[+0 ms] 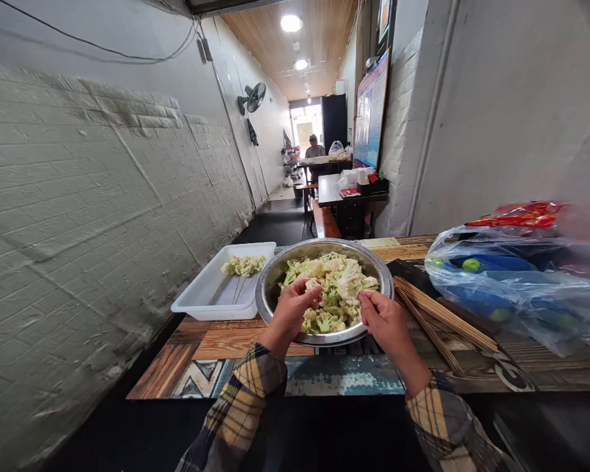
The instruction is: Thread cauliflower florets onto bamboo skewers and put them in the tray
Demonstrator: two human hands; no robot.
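A wide metal bowl (pixel 383 278) full of cut cauliflower (pixel 332 321) stands on the table before me. Over its left part, my left hand (pixel 295 308) is closed on a small cauliflower floret (pixel 313 286) between thumb and fingers. My right hand (pixel 381 318) is above the bowl's right rim, thumb and forefinger pinched together; whatever is between them is too small to make out. Left of the bowl, a white plastic tray (pixel 191 303) holds skewered cauliflower (pixel 244 265). Several thin wooden skewers (pixel 445 314) lie in a bundle close to my right hand.
A clear plastic bag (pixel 511 282) with green and blue contents sits at the right, a red packet (pixel 521 215) behind it. A brick-patterned wall (pixel 78 229) runs along the left. Farther back are another table (pixel 328 190) and a seated person (pixel 314 148).
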